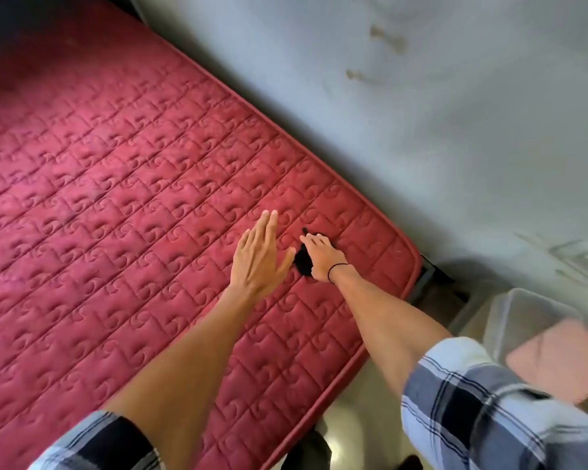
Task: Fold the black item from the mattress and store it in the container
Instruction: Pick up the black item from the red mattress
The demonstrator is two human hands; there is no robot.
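Observation:
A small black item (302, 262) lies bunched on the red quilted mattress (123, 184), near its right edge. My right hand (323, 257) rests flat on top of it with fingers spread, covering most of it. My left hand (260, 256) hovers just to the left of the item, fingers straight and apart, holding nothing. A clear plastic container (520, 317) stands on the floor at the lower right, beyond the mattress corner, with something pink (557, 361) lying over its near side.
A grey stained wall (421, 96) runs along the far side of the mattress. The bed frame corner (428, 276) shows beside the container. Pale floor (370, 401) lies below the mattress edge, with a dark object (309, 452) at the bottom.

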